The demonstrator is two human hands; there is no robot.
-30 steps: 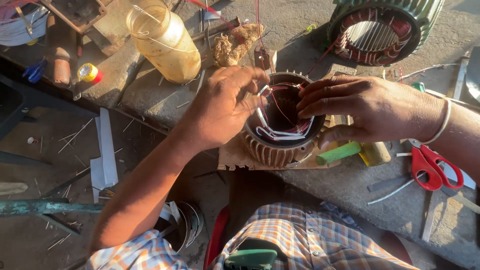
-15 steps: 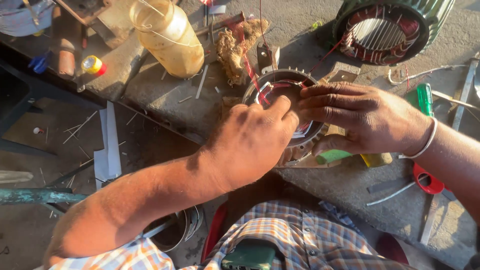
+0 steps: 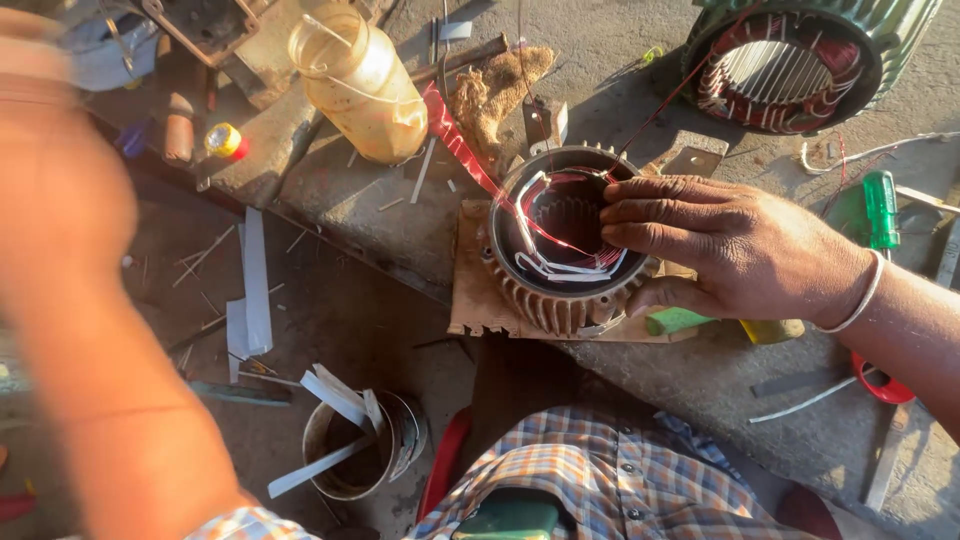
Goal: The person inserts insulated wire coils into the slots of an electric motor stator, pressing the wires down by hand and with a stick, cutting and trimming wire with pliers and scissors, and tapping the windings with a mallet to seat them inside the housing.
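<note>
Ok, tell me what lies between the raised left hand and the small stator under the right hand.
Nothing visible. The left hand is lifted, blurred, at the frame's left; the path to the small stator crosses open bench edge. The plastic jar stands behind that line. The right hand rests on the stator's rim.

Head cam, steep down, close over workbench (image 3: 640,60).

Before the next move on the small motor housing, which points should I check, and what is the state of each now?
1. Right hand steadies the stator housing: ok.
2. Housing sits on its cardboard pad: ok.
3. Red wire lies clear of the fingers: ok.
4. Left hand ready at the housing: not ok, it is away and blurred.
5. White sleeves seated in the slots: cannot tell.
</note>
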